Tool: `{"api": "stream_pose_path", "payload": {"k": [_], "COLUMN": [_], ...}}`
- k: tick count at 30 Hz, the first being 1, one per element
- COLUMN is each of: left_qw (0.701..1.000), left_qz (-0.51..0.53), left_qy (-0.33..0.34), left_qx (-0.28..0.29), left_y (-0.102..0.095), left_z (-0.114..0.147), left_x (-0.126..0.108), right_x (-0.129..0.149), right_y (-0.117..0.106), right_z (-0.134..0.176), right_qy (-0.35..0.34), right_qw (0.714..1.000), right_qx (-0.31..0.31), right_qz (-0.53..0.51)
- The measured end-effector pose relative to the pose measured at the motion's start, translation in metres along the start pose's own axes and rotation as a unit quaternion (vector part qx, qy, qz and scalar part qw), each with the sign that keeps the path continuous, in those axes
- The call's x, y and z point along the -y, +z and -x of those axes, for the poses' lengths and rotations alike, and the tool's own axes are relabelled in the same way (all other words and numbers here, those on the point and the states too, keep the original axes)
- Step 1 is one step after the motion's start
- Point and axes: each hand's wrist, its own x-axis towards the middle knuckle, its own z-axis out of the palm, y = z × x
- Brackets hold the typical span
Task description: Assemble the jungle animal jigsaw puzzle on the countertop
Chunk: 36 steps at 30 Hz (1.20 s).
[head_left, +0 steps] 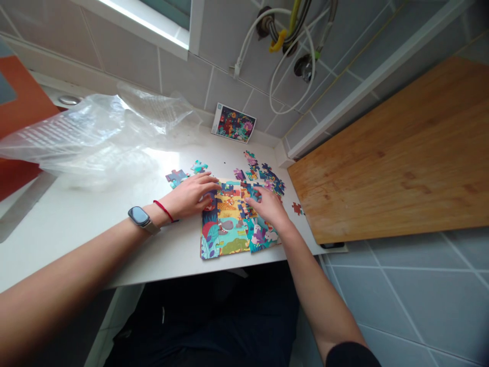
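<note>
Looks like light, stiff card for the puzzle (234, 245) just below frame centre, probably splits easily, so best pinched by edges. See left hand (194, 194) loosely spread at its upper left, gripping nothing visible; right hand (269, 208) half-curled upper right, can't tell if pinching anything. Mind loose pieces (272, 178) just above, plastic bag (103, 122) upper left, wooden board (401, 153) right.

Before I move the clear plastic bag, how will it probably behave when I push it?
The clear plastic bag will probably fold, since it lies crumpled. It looks thin and see-through, so likely light. Its shine suggests it may slip easily over the white counter.
</note>
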Motion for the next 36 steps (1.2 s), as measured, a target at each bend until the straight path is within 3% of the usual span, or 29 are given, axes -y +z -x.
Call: {"api": "stream_pose_path", "payload": {"k": [3,5,8,12,17,22,26,29,31,36], "left_qw": [1.000,0.999,0.999,0.999,0.998,0.997,0.997,0.998,0.998,0.999], "left_qz": [-0.016,-0.023,-0.024,-0.025,-0.028,-0.026,-0.029,-0.034,-0.033,-0.034], "left_qy": [0.006,0.004,-0.007,-0.019,-0.030,-0.031,-0.032,-0.030,-0.029,-0.024], "left_qx": [0.020,0.026,0.030,0.044,0.049,0.060,0.057,0.046,0.040,0.033], "left_y": [0.007,0.009,0.010,0.011,0.014,0.013,0.014,0.016,0.018,0.022], "left_z": [0.002,0.003,0.003,0.004,0.004,0.004,0.004,0.005,0.005,0.006], "left_x": [-0.004,-0.007,-0.009,-0.011,-0.011,-0.012,-0.012,-0.010,-0.009,-0.005], "right_x": [0.003,0.007,0.014,0.029,0.045,0.045,0.030,0.005,-0.016,-0.072], "right_y": [-0.002,-0.006,-0.013,-0.015,-0.002,0.004,-0.006,-0.021,-0.033,-0.061], "right_z": [-0.026,-0.039,-0.055,-0.076,-0.094,-0.100,-0.099,-0.098,-0.098,-0.099], "right_qy": [-0.001,-0.018,-0.085,-0.206,-0.239,-0.223,-0.211,-0.159,-0.112,0.008], "right_qw": [0.998,0.998,0.994,0.966,0.946,0.952,0.972,0.987,0.991,1.000], "right_qx": [0.044,0.040,0.051,0.148,0.199,0.194,0.100,-0.015,-0.056,-0.029], "right_qz": [0.043,0.054,0.054,0.046,0.095,0.082,0.017,-0.037,-0.055,0.007]}}
